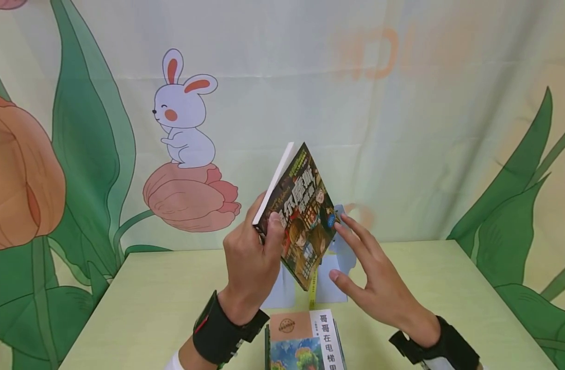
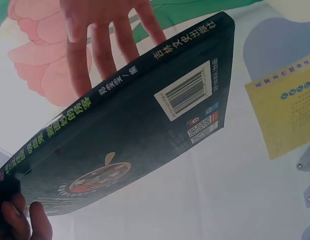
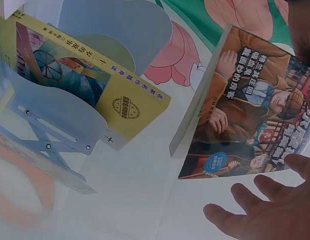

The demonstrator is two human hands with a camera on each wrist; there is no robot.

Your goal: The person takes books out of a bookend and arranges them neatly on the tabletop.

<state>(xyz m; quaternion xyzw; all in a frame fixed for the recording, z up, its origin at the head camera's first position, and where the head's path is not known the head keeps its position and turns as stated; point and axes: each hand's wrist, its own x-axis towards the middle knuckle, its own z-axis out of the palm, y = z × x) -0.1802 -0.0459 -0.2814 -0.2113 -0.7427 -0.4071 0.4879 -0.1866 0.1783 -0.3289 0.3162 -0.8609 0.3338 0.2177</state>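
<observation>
My left hand point(image 1: 252, 257) grips a dark-covered paperback book point(image 1: 305, 221) by its edge, thumb on the illustrated front cover. The book is held tilted in the air above the table. Its dark back cover point(image 2: 145, 130), with a barcode, and its lettered spine show in the left wrist view. My right hand point(image 1: 379, 277) is beside the book's right edge with fingers spread, the fingertips right at the edge. Beyond the hands stands a pale blue bookend stand point(image 1: 333, 282) with a yellow book point(image 3: 130, 105) upright in it.
Closer to me, a stack of books point(image 1: 296, 329) lies on the pale table point(image 1: 162, 303), its top cover showing a blue and green picture. A printed curtain point(image 1: 282, 103) with a rabbit and tulips hangs behind the table.
</observation>
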